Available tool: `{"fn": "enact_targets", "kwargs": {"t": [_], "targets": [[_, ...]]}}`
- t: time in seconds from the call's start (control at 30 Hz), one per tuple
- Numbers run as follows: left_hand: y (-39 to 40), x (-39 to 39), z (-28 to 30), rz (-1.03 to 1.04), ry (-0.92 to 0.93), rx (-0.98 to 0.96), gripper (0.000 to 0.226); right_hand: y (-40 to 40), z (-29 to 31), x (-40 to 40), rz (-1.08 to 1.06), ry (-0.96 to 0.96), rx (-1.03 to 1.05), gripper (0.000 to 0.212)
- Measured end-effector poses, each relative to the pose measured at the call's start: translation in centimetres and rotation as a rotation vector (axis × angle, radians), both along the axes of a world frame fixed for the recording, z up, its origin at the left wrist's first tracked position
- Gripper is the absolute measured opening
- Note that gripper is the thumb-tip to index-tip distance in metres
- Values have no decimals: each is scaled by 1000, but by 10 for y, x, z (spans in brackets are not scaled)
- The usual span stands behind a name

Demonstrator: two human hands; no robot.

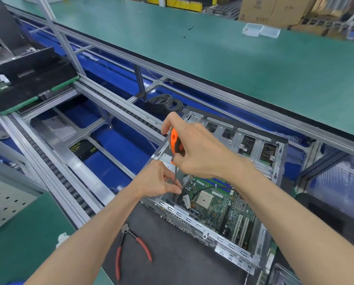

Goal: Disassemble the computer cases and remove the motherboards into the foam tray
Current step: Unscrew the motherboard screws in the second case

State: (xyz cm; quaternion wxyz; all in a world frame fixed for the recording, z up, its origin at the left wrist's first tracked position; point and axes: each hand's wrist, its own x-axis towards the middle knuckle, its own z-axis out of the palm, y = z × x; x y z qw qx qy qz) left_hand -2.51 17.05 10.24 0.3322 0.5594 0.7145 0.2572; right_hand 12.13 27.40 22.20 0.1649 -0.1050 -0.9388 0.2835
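On the near tabletop, head view: an open metal computer case lay on a dark mat, side panel off, interior facing up. The green motherboard sat inside the case on its floor, not in any tray.

Right hand gripped the orange-and-black handle of a screwdriver, fingers curled round it, thumb up along the top. The shaft ran nearly straight down into the near-left corner of the case; the tip was hidden behind the left hand and case wall.

Left hand was at the left case wall, fingertips pinched round the screwdriver shaft low down, just above the board's corner. The two hands were close together, one above the other, both on the same tool.

Red-handled pliers lay on the mat, handles spread, left of the case and apart from it.

Behind the case: a coil of black cable on the blue conveyor bed. Far left, a black foam tray rested on the conveyor rails, well apart from the case. Two clear plastic boxes sat on the far green bench.
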Motion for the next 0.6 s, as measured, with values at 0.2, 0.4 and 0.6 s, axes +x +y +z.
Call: {"fn": "enact_targets", "kwargs": {"t": [0.2,0.4,0.6], "targets": [[1,3,-1,8,63,-15,18,-4,-32,0,-178,60,-184,28],[-1,3,1,-37,74,21,13,-27,-77,9,-216,23,-305,24],[-1,1,2,-5,65,48,20,-19,-76,10,-250,103,-322,31]]}}
